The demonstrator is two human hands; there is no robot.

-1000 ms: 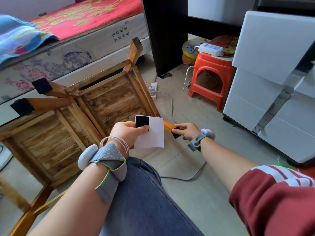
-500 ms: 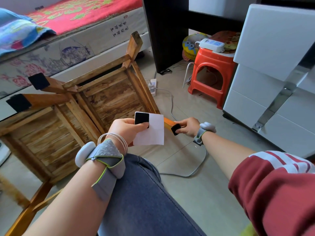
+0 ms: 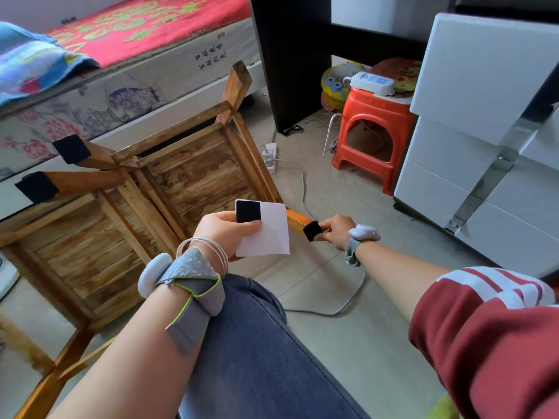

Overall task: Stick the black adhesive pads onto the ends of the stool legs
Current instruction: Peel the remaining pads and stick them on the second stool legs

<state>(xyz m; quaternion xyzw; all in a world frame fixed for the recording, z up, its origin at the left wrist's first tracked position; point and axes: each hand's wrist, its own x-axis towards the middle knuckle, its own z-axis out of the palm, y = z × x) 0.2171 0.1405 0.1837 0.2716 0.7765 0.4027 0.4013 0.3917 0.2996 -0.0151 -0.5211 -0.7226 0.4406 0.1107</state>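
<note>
Our left hand (image 3: 225, 229) grips a white sheet (image 3: 269, 237) with one black pad (image 3: 248, 210) on its corner. Our right hand (image 3: 337, 231) pinches a second pad (image 3: 311, 230) against the end of the near stool leg (image 3: 298, 220).

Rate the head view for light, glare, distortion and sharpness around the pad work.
Head view: soft, even daylight, no hard shadows. Head view: wide-angle bowing curves the white cabinet edges. Head view: bright reflection on its chrome strip. Head view: left hand, backing sheet, right hand and black pad at the leg end are sharp; red sleeve looks slightly soft.
</note>
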